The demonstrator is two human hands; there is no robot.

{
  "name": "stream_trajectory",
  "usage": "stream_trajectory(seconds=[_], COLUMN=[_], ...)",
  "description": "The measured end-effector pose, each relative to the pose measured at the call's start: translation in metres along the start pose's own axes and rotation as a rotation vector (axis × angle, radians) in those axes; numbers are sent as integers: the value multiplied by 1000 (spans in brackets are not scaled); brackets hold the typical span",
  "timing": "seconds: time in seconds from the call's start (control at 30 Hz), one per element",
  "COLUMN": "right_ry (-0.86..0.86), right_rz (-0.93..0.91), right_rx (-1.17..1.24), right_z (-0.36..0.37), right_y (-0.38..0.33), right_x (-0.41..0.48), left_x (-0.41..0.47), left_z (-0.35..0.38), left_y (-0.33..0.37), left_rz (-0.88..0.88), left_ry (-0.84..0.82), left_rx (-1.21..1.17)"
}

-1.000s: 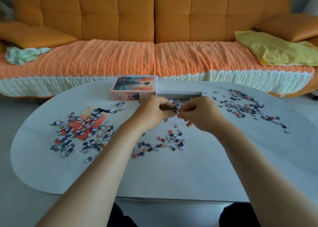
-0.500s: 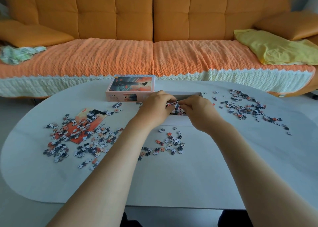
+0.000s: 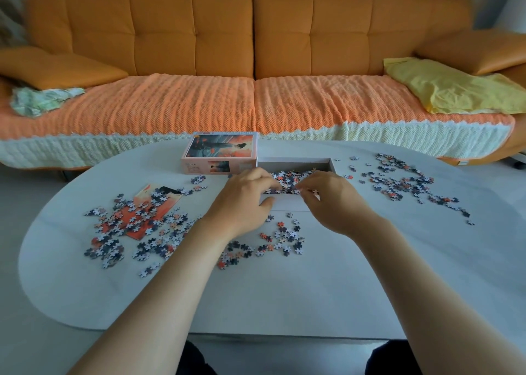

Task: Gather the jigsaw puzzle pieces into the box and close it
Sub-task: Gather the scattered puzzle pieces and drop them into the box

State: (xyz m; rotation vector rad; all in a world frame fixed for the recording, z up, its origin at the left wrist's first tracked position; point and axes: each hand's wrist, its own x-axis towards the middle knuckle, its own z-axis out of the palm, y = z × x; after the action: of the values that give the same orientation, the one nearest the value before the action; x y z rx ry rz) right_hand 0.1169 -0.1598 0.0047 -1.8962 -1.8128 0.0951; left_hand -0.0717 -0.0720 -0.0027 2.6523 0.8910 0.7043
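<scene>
Two hands over shallow white cardboard box tray (image 3: 296, 161) near far edge of white oval table (image 3: 284, 295), positioned for drop onto small multicoloured jigsaw pieces (image 3: 287, 177) inside. Right hand (image 3: 333, 204) pinches few; left hand (image 3: 242, 204) curled, hold unclear.

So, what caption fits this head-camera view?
Left hand and right hand over the open box of puzzle pieces, lid beside it, loose pieces strewn across the table.

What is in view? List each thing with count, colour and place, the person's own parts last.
Table: one, white, nearest.
Box tray: one, white, table centre, holding pieces.
Box lid: one, pink, left of tray.
Loose pieces: many, mixed colours, table left, centre, right.
Picture card: one, orange, under left pieces.
Sofa: one, orange, behind table.
Yellow cloth: one, sofa right.
Green cloth: one, sofa left.
Left hand: one, over tray.
Right hand: one, over tray.
</scene>
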Motion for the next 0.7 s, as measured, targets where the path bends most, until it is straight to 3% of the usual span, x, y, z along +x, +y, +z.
stream_trajectory(seconds=[0.13,0.33,0.43,0.53,0.7], right_ry=[58,170,-6,-202,-260], right_rz=[-189,-297,-218,-166,-107], right_rx=[-41,-87,-17,-65,-7], right_z=[0,-3,2,16,13], right_y=[-8,-22,-27,-22,-22], right_x=[-10,-20,-28,-38,-40], left_x=[-16,-37,-41,-41,-44], left_z=[-5,1,5,7,-1], left_y=[9,4,2,8,14], left_rz=[12,-108,-135,-102,-128], left_ry=[33,-221,-349,-335,-340], left_rx=[-35,-46,27,-11,-113])
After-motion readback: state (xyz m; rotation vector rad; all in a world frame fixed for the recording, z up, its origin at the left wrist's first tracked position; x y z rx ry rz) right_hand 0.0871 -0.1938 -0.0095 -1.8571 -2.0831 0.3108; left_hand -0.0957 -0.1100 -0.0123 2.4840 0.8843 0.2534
